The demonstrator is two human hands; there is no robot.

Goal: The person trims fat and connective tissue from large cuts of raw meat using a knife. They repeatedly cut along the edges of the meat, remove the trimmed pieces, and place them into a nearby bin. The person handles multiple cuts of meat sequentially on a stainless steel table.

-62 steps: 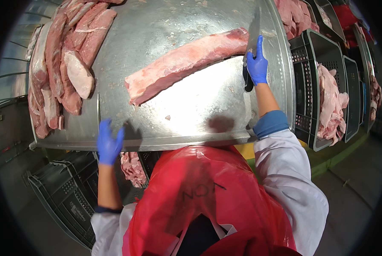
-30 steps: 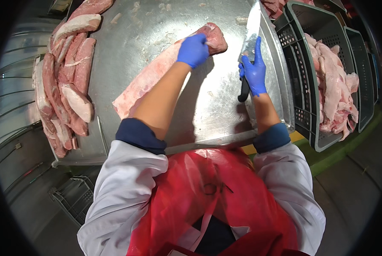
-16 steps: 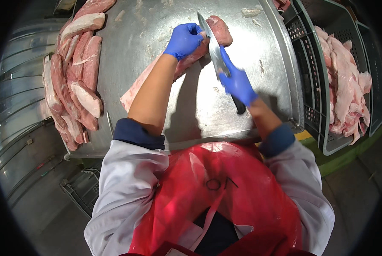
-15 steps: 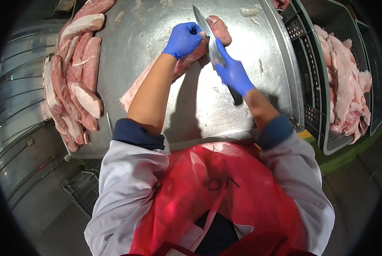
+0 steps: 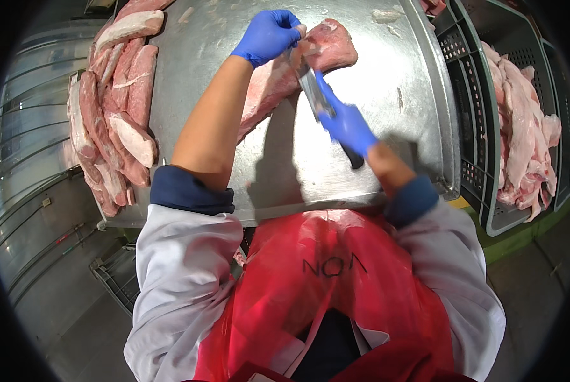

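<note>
A long pink piece of meat [image 5: 266,95] lies diagonally on the steel table [image 5: 399,159], partly behind my left forearm. My left hand [image 5: 266,38], in a blue glove, is pinched on a small pale flap near the meat's upper end. My right hand [image 5: 345,127], also gloved, grips a knife with a long blade and black handle [image 5: 354,158]; the blade is blurred and lies against the meat just below my left fingers.
A heap of meat strips [image 5: 132,95] lies along the table's left side. At the right, a grey perforated crate [image 5: 463,127] holds pale trimmings [image 5: 520,134], with further crates beyond it. Another crate [image 5: 113,274] stands low at the lower left, past the table's near edge.
Over two seconds my left hand came from the near left edge onto the meat and lately lifted away from me with the flap. My right hand swung the knife leftward onto the meat.
</note>
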